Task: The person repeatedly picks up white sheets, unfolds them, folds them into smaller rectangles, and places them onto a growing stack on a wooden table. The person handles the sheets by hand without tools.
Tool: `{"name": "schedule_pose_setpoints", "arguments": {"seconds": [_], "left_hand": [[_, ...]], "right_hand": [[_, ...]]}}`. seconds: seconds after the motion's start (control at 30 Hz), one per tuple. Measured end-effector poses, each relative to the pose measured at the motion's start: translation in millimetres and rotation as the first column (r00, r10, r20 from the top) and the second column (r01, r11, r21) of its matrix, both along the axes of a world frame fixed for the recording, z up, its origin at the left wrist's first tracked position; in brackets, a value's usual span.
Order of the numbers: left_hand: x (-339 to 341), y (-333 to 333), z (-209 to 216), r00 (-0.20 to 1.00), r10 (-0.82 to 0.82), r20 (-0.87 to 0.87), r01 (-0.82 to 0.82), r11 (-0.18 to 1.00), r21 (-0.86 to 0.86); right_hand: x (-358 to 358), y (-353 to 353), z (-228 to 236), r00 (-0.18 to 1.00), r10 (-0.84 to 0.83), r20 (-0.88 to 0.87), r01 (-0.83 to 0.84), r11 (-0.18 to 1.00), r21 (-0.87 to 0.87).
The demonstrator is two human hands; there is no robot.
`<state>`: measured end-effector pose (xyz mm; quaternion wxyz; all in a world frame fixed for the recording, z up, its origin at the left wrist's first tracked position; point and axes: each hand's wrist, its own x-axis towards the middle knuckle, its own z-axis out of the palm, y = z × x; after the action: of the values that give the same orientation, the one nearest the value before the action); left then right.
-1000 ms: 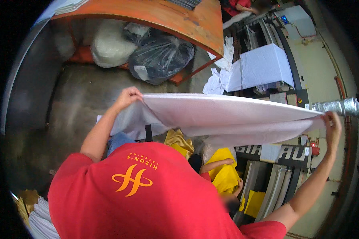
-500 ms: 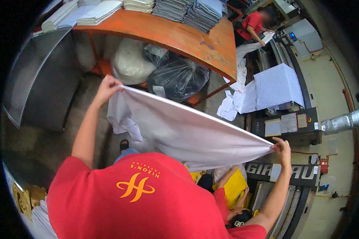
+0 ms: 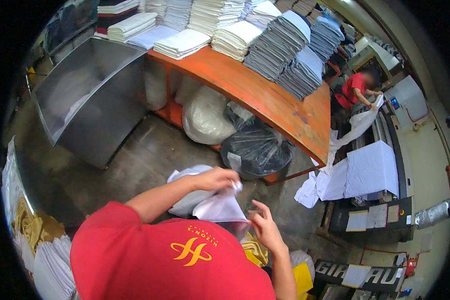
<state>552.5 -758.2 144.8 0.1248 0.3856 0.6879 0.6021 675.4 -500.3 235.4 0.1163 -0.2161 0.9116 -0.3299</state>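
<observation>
A white cloth point(image 3: 216, 206) hangs bunched in front of my red shirt, its lower part hidden behind my body. My left hand point(image 3: 219, 178) grips a gathered piece of it at the top, with a bit of white sticking out past the fingers. Lower and to the right, my right hand point(image 3: 266, 227) pinches the cloth's edge between thumb and fingers, while one finger stands away from the rest. Both forearms are bent, and the hands are a short way apart.
An orange table point(image 3: 312, 131) bears stacks of folded cloths point(image 3: 277, 42); bagged bundles point(image 3: 257, 150) lie beneath it. At left stands a grey metal bin point(image 3: 105, 112). Far right, a person in red point(image 3: 354, 89) handles white cloth at a roller machine point(image 3: 385, 127). Yellow cloth point(image 3: 303, 280) lies lower right.
My hands, earlier spread wide with the cloth stretched between them, have come together in front of me. The cloth is now slack and bunched. The view has shifted, showing more of the table.
</observation>
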Motion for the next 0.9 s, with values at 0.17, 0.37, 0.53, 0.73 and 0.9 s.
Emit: {"name": "schedule_pose_setpoints", "arguments": {"seconds": [0.17,0.37,0.53,0.73,0.9], "left_hand": [[-9.0,10.5,130.7,0.893,-0.352,-0.282,0.271,0.919,-0.287],[-25.0,5.0,206.0,0.848,-0.312,-0.428,0.139,0.911,-0.389],[-59.0,-5.0,245.2,0.812,0.082,-0.579,-0.091,0.996,0.013],[-128.0,-46.8,316.9,0.546,0.523,-0.654,-0.382,0.851,0.361],[-165.9,-92.8,364.7,0.548,0.532,-0.646,-0.48,0.832,0.277]], "right_hand": [[-35.1,-33.8,-2.2,0.996,-0.052,-0.074,0.019,0.921,-0.39],[-62.1,-50.6,-24.0,0.996,-0.085,0.032,0.085,0.741,-0.666],[-78.0,-35.4,-61.9,0.984,-0.177,0.003,0.146,0.804,-0.577],[-53.8,0.0,-168.9,0.856,-0.517,0.017,0.447,0.722,-0.529],[-35.7,72.9,-216.4,0.619,-0.785,-0.026,0.642,0.524,-0.56]]}}
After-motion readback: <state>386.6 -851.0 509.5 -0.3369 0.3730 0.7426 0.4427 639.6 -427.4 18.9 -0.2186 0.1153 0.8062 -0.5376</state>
